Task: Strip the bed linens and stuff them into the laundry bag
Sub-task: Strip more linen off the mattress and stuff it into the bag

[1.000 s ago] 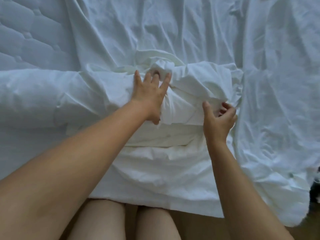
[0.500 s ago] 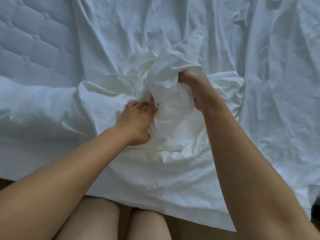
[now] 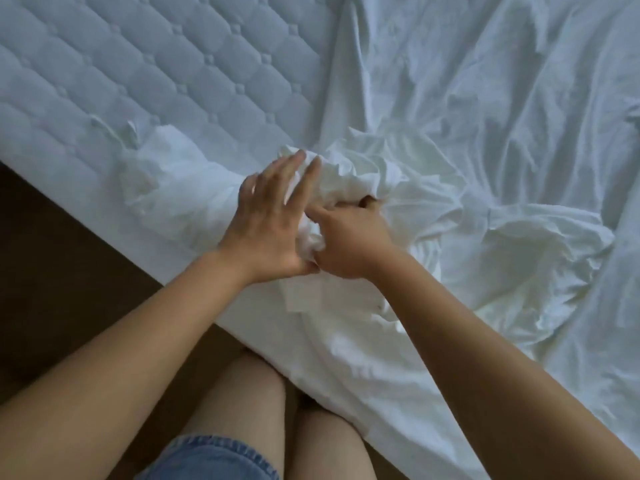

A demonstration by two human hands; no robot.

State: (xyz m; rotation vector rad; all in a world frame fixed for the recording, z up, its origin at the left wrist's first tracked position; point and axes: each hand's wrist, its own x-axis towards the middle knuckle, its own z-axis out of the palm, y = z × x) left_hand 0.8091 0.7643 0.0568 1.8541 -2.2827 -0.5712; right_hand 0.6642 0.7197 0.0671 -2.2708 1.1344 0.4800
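While the right hand [image 3: 349,240] clutches the bunched white sheet [image 3: 360,174], fingertips buried | left hand [image 3: 273,223] splayed open against it | bare quilted mattress [image 3: 166,64] cropped at frame's edge.

No readable text, label, brand, number or sign appears anywhere in the view.
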